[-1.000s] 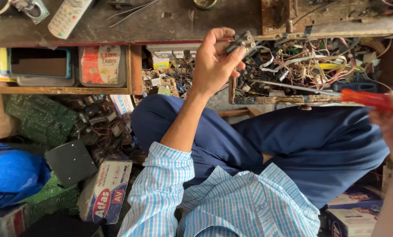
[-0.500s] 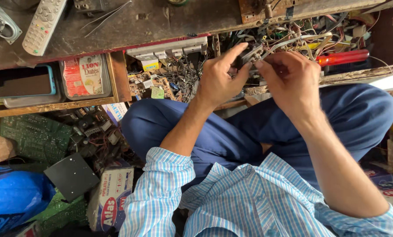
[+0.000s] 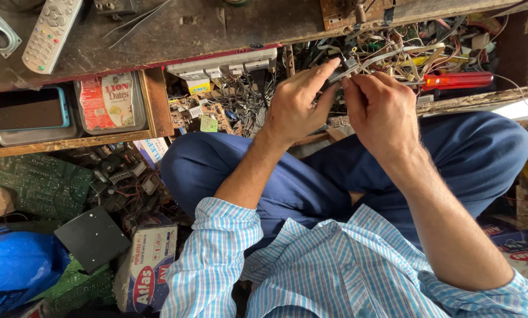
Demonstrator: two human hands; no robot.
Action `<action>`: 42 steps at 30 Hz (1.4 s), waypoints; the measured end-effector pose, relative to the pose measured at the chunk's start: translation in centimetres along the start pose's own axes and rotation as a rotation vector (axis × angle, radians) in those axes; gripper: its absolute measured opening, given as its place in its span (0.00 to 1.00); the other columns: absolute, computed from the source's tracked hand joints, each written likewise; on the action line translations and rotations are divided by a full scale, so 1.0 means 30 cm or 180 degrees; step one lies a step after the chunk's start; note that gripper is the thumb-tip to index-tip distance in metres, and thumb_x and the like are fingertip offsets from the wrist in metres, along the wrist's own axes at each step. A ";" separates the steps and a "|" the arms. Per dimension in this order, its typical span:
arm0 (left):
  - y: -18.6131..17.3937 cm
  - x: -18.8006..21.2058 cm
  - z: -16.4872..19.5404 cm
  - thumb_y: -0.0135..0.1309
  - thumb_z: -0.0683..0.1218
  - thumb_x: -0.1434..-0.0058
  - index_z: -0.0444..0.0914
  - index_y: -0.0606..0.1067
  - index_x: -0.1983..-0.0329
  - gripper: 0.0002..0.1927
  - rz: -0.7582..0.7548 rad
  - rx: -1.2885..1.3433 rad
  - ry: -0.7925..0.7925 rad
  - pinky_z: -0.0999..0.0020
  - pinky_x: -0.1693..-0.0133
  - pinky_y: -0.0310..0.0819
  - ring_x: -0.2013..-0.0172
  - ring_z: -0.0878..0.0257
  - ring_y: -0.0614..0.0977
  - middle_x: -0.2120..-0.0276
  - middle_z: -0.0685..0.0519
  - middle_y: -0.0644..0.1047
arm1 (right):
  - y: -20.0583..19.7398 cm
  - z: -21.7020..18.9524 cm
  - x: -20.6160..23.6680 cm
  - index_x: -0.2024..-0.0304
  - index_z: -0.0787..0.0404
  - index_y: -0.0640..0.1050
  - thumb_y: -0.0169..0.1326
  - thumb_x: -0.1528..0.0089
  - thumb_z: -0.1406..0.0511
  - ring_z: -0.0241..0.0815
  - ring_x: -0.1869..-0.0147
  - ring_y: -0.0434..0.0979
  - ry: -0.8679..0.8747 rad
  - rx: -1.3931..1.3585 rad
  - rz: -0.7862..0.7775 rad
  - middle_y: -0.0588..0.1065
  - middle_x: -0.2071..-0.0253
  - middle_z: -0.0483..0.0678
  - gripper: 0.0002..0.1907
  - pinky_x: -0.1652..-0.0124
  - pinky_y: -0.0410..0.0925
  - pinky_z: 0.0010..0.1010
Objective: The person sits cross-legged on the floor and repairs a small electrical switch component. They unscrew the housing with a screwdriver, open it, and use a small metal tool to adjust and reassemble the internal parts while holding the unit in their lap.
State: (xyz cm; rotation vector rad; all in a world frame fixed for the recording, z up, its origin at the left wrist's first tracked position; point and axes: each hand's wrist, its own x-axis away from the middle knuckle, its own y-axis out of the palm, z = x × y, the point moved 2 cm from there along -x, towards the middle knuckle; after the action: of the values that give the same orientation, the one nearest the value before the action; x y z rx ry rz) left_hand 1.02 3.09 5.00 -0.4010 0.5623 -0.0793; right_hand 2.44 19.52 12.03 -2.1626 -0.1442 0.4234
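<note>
My left hand (image 3: 296,106) and my right hand (image 3: 381,112) are brought together at the open front of the wooden drawer (image 3: 514,56) on the far right, fingertips almost meeting. Between them I pinch a small grey metal part (image 3: 341,70), thin and flat; my left forefinger and thumb close on its left end, and my right thumb and forefinger close on its right end. What kind of part it is I cannot tell, as my fingers cover most of it. It sits just above the tangle of wires (image 3: 393,41) that fills the drawer, at the near edge of that tangle.

Just right of my right hand, a red-handled screwdriver (image 3: 458,79) lies lengthwise in the drawer, apart from my fingers. Left of my left hand, under the desk (image 3: 158,35), a shelf holds loose circuit scraps (image 3: 208,115) and dark wires. On the desk top, far left, lies a grey remote control (image 3: 50,29).

Both hands hover over my crossed legs in blue trousers (image 3: 311,176). Farther left on the shelf stand a red-and-white box (image 3: 108,100) in a tray and a blue-rimmed tray (image 3: 25,112). Near left on the floor lie green circuit boards (image 3: 34,185) and a cardboard carton (image 3: 149,265).
</note>
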 end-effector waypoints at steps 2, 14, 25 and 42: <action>0.003 -0.002 0.008 0.61 0.38 0.34 0.35 0.71 0.36 0.23 -0.0018 -0.0104 -0.0028 0.61 0.53 0.82 0.54 0.51 0.85 0.51 0.44 0.82 | -0.004 -0.010 -0.005 0.58 0.68 0.81 0.60 0.30 0.69 0.56 0.63 0.79 0.0011 0.0063 -0.0021 0.77 0.65 0.57 0.06 0.62 0.71 0.41; -0.129 -0.036 -0.071 0.61 0.44 0.33 0.33 0.78 0.44 0.16 0.0725 0.0562 -0.1135 0.77 0.70 0.81 0.72 0.71 0.86 0.68 0.53 0.86 | -0.114 0.036 0.179 0.55 0.67 0.82 0.63 0.32 0.68 0.36 0.66 0.78 0.0958 -0.0538 -0.0175 0.78 0.66 0.50 0.07 0.65 0.70 0.26; -0.061 -0.011 -0.086 0.61 0.40 0.33 0.28 0.76 0.44 0.17 0.0681 0.1962 -0.1485 0.76 0.68 0.82 0.71 0.70 0.84 0.70 0.51 0.83 | -0.118 0.111 0.180 0.61 0.67 0.79 0.70 0.37 0.66 0.28 0.64 0.78 0.1459 -0.0677 -0.0085 0.80 0.67 0.45 0.13 0.62 0.72 0.22; -0.075 -0.027 -0.093 0.59 0.40 0.33 0.27 0.73 0.41 0.19 0.0469 0.2994 -0.1985 0.72 0.70 0.83 0.72 0.64 0.85 0.65 0.47 0.83 | -0.088 0.090 0.145 0.49 0.65 0.82 0.61 0.31 0.69 0.36 0.60 0.82 0.1159 -0.0672 -0.0273 0.80 0.58 0.51 0.09 0.62 0.74 0.25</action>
State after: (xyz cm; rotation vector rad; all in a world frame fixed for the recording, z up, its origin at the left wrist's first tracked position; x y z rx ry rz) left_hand -1.08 0.20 4.14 0.5283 -0.0995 -0.0644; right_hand 5.68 24.25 11.66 -2.3911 -0.0793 -0.0412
